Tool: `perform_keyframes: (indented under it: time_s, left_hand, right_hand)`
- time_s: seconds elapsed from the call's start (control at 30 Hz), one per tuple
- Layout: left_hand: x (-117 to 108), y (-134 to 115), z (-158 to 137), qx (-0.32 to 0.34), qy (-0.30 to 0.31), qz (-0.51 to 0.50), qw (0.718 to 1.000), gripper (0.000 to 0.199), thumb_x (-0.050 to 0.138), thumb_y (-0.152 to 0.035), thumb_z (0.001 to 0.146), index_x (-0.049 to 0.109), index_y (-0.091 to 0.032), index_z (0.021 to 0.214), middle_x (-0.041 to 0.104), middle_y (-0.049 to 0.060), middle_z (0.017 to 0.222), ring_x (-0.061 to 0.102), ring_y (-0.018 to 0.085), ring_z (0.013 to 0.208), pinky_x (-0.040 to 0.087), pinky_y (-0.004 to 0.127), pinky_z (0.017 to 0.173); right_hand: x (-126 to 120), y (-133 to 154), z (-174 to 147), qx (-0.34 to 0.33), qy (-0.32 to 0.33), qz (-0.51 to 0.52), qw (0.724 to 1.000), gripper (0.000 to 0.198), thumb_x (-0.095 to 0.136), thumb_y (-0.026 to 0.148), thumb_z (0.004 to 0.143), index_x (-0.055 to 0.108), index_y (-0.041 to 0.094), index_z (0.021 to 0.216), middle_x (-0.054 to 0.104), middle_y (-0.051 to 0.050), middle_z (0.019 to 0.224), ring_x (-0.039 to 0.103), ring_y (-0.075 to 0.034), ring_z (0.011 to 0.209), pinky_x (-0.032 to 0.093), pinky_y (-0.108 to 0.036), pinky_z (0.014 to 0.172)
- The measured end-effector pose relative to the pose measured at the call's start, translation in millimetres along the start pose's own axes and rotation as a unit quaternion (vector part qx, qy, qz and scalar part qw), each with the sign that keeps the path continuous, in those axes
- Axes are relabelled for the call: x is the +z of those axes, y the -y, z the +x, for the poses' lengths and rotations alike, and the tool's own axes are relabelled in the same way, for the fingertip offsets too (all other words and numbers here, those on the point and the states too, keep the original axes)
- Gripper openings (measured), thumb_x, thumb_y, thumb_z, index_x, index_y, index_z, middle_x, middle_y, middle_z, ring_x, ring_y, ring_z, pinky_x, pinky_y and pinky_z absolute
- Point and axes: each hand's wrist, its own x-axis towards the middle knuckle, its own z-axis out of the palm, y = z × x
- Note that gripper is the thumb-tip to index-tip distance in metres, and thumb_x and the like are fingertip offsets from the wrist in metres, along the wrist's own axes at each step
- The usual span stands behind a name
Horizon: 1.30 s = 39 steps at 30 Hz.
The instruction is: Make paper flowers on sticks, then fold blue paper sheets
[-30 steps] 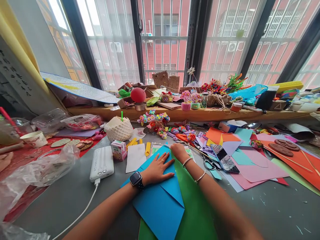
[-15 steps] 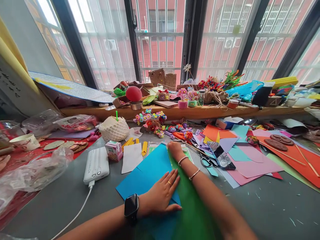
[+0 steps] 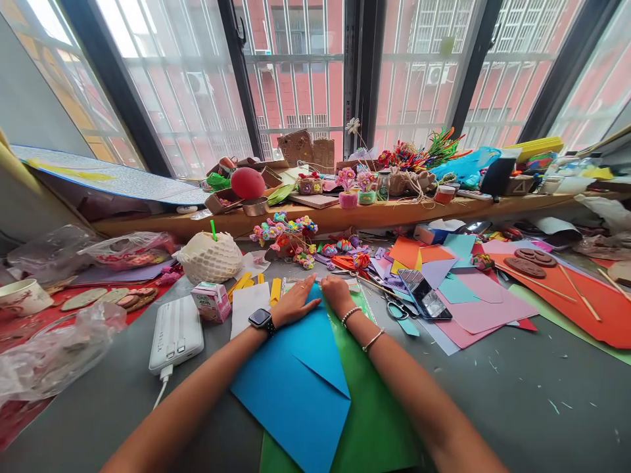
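A folded sheet of blue paper (image 3: 296, 387) lies in front of me, a slanting fold edge crossing it. Beneath it is a green sheet (image 3: 374, 420). My left hand (image 3: 297, 301), with a dark watch at the wrist, lies flat on the far part of the blue paper, fingers stretched toward its top corner. Right beside that corner, my right hand (image 3: 336, 293) is curled, its fingertips turned away from view against the paper's far tip. Whether it pinches the paper or only presses on it is hidden.
To the left stand a white power bank (image 3: 176, 335) with a cable and a small pink carton (image 3: 211, 302). Scissors (image 3: 398, 307), a phone (image 3: 424, 294) and coloured paper sheets (image 3: 488, 305) lie to the right. A wooden ledge (image 3: 197, 223) with crafts runs behind.
My left hand has slid from the middle of the blue paper up to its far corner. The right hand stays at that corner. The camera view has shifted slightly.
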Motion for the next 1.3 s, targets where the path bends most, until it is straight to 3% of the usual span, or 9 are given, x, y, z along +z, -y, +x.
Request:
perform_keyframes:
  time_s: [0.1, 0.23, 0.4, 0.5, 0.57, 0.67, 0.83, 1.1, 1.3]
  left_hand:
    - [4, 0, -1, -0.007, 0.016, -0.023, 1.0, 0.068, 0.032, -0.05, 0.081, 0.016, -0.008, 0.132, 0.022, 0.015, 0.137, 0.017, 0.025, 0.127, 0.015, 0.04, 0.104]
    - [4, 4, -2, -0.027, -0.017, -0.117, 0.993, 0.071, 0.034, -0.047, 0.079, 0.005, -0.013, 0.134, 0.009, 0.011, 0.141, 0.013, 0.024, 0.128, 0.013, 0.039, 0.104]
    - [10, 22, 1, -0.032, -0.057, -0.292, 0.954, 0.08, 0.038, -0.042, 0.076, -0.013, -0.018, 0.133, 0.0, 0.01, 0.142, 0.026, 0.025, 0.124, 0.02, 0.04, 0.102]
    - [9, 29, 8, -0.054, -0.085, -0.333, 0.938, 0.081, 0.037, -0.043, 0.076, -0.014, -0.018, 0.133, 0.002, 0.011, 0.142, 0.026, 0.025, 0.124, 0.023, 0.042, 0.101]
    - [3, 27, 15, -0.072, -0.103, -0.308, 0.943, 0.076, 0.036, -0.042, 0.078, -0.008, -0.018, 0.134, 0.006, 0.011, 0.142, 0.026, 0.025, 0.124, 0.022, 0.041, 0.101]
    - [-7, 14, 30, -0.055, -0.112, -0.196, 0.972, 0.061, 0.032, -0.04, 0.082, 0.01, -0.019, 0.135, 0.016, 0.006, 0.141, 0.017, 0.021, 0.127, 0.016, 0.039, 0.104]
    - [0, -7, 54, -0.019, -0.051, -0.012, 0.998, 0.047, 0.031, -0.034, 0.086, 0.032, -0.015, 0.128, 0.023, 0.01, 0.138, 0.02, 0.021, 0.126, 0.014, 0.04, 0.103]
    - [15, -2, 56, -0.093, -0.037, -0.008, 0.995, 0.041, 0.022, -0.021, 0.086, 0.05, -0.018, 0.116, 0.039, 0.005, 0.131, 0.034, 0.016, 0.12, 0.027, 0.031, 0.099]
    - [14, -3, 57, -0.13, -0.082, -0.003, 0.988, 0.046, 0.015, -0.026, 0.088, 0.045, -0.012, 0.12, 0.041, 0.01, 0.128, 0.036, 0.017, 0.119, 0.028, 0.03, 0.098]
  right_hand:
    - [2, -2, -1, 0.018, -0.024, 0.022, 0.999, 0.021, 0.039, 0.007, 0.082, 0.058, 0.009, 0.09, 0.062, -0.013, 0.087, 0.059, -0.019, 0.081, 0.045, -0.024, 0.063]
    - [-1, -11, -1, 0.06, -0.052, 0.038, 0.996, 0.02, 0.038, 0.005, 0.082, 0.057, 0.009, 0.091, 0.061, -0.014, 0.089, 0.057, -0.02, 0.083, 0.044, -0.024, 0.064]
    - [-11, -20, -9, 0.076, -0.082, 0.055, 0.992, 0.022, 0.033, 0.011, 0.087, 0.053, 0.012, 0.095, 0.06, -0.011, 0.092, 0.054, -0.017, 0.087, 0.041, -0.023, 0.072]
    - [-14, -18, -23, 0.057, -0.075, 0.062, 0.994, 0.017, 0.038, 0.016, 0.086, 0.055, 0.015, 0.088, 0.06, -0.008, 0.089, 0.055, -0.016, 0.083, 0.04, -0.022, 0.067]
    - [-15, -15, -33, 0.043, -0.063, 0.064, 0.995, 0.015, 0.041, 0.017, 0.085, 0.056, 0.016, 0.084, 0.06, -0.006, 0.086, 0.055, -0.015, 0.081, 0.04, -0.021, 0.064]
    - [-14, -12, -41, 0.029, -0.049, 0.063, 0.996, 0.014, 0.043, 0.017, 0.084, 0.056, 0.015, 0.083, 0.06, -0.006, 0.087, 0.054, -0.016, 0.083, 0.04, -0.021, 0.065]
    - [-16, -10, -43, -0.003, -0.024, 0.048, 0.999, 0.018, 0.041, 0.015, 0.084, 0.057, 0.017, 0.093, 0.06, -0.006, 0.09, 0.054, -0.017, 0.087, 0.041, -0.022, 0.065]
    - [-27, -3, -37, -0.042, 0.039, 0.008, 0.998, 0.022, 0.04, 0.006, 0.081, 0.061, 0.011, 0.084, 0.064, -0.013, 0.079, 0.06, -0.021, 0.076, 0.043, -0.026, 0.059]
    - [-26, -14, -48, -0.083, 0.051, -0.005, 0.995, 0.02, 0.042, 0.009, 0.081, 0.061, 0.014, 0.084, 0.064, -0.01, 0.08, 0.06, -0.02, 0.076, 0.043, -0.026, 0.058]
